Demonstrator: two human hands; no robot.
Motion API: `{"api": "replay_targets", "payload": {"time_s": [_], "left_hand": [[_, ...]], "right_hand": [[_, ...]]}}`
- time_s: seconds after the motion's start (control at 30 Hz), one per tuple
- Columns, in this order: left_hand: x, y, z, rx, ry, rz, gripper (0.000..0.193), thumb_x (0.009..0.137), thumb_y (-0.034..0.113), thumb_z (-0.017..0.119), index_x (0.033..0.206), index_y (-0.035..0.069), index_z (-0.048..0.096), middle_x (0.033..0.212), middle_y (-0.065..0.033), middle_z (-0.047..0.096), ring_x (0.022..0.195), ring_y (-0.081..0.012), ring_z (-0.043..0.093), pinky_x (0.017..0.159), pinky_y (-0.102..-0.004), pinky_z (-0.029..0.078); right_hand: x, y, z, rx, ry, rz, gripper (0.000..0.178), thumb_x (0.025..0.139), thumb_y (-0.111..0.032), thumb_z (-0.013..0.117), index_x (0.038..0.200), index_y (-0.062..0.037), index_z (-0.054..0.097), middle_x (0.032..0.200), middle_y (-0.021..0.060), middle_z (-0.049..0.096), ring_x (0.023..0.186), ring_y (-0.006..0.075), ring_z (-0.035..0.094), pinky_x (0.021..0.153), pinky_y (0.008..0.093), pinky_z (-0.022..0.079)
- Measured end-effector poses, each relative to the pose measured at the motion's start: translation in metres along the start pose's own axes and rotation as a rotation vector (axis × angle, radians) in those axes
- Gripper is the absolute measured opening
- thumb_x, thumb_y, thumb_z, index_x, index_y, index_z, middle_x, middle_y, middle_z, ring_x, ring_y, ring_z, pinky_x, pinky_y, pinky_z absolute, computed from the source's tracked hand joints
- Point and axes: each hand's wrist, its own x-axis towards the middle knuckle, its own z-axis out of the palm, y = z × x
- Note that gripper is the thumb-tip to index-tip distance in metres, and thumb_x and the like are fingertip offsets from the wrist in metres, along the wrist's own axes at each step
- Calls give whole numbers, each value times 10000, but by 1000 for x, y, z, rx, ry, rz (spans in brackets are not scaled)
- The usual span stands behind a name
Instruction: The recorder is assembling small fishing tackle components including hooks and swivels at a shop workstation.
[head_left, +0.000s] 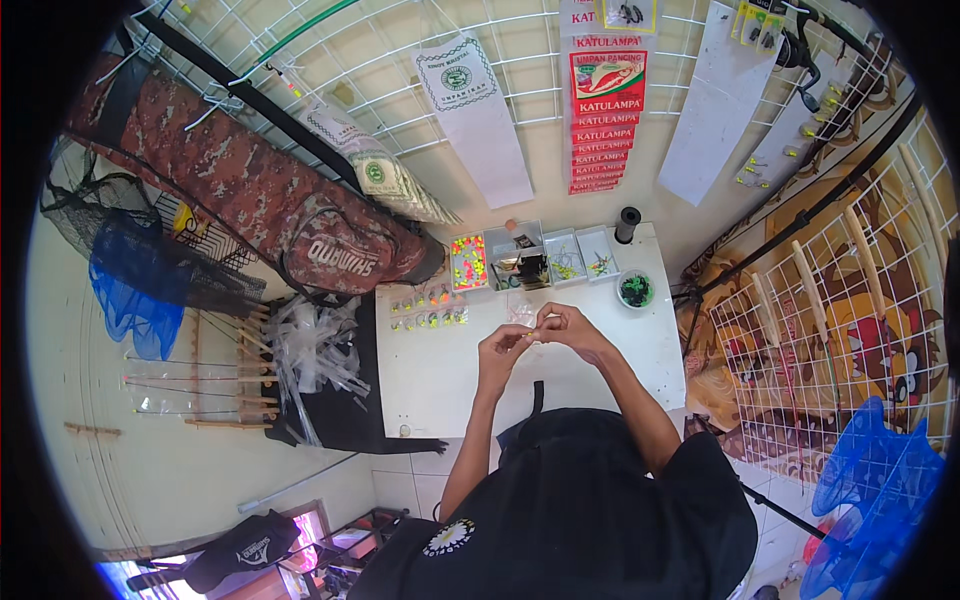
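Over the middle of the white table, my left hand and my right hand meet fingertip to fingertip. Both are closed in a pinch around a small yellow piece, too tiny to identify. Just beyond my fingers lies a small clear plastic packet. To the left are rows of little clear packets with yellow and orange pieces inside. Farther back, a tray holds many pink, yellow and orange bead-like pieces.
Along the white table's back stand a grey divided box, white trays and a black cylinder. A green bowl of dark pieces sits right. Plastic bags pile at left; a camouflage rod bag hangs above.
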Motion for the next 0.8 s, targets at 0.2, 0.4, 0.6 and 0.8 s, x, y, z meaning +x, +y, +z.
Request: {"api": "replay_targets", "payload": {"time_s": [0.2, 0.4, 0.6, 0.8], "left_hand": [[5, 2, -6, -11, 175, -46, 121, 882, 72, 668, 971, -9, 661, 906, -55, 683, 831, -93, 597, 732, -224, 451], [6, 10, -37, 30, 336, 9, 159, 881, 99, 677, 994, -12, 661, 911, -89, 699, 849, -117, 636, 732, -227, 458], [5, 17, -46, 57, 386, 1, 198, 861, 70, 696, 1026, -37, 679, 895, -109, 697, 842, -139, 661, 806, -239, 490], [5, 18, -49, 110, 372, -26, 214, 860, 69, 697, 1046, -36, 679, 891, -111, 698, 837, -139, 661, 794, -236, 491]], "right_hand": [[-3, 7, -8, -35, -36, 35, 171, 813, -69, 734, 916, -40, 600, 776, 12, 650, 739, 59, 590, 724, 231, 459], [6, 41, -75, -359, -32, 97, 120, 810, -19, 703, 915, -31, 647, 816, 28, 679, 777, 83, 632, 725, 240, 489], [91, 50, -140, -849, 446, -127, 87, 775, -47, 662, 851, -48, 706, 761, 80, 697, 697, 145, 662, 670, 272, 517], [159, 71, -150, -1167, 522, -263, 129, 729, -52, 674, 847, -45, 726, 798, 175, 690, 731, 303, 681, 720, 356, 545]]}}
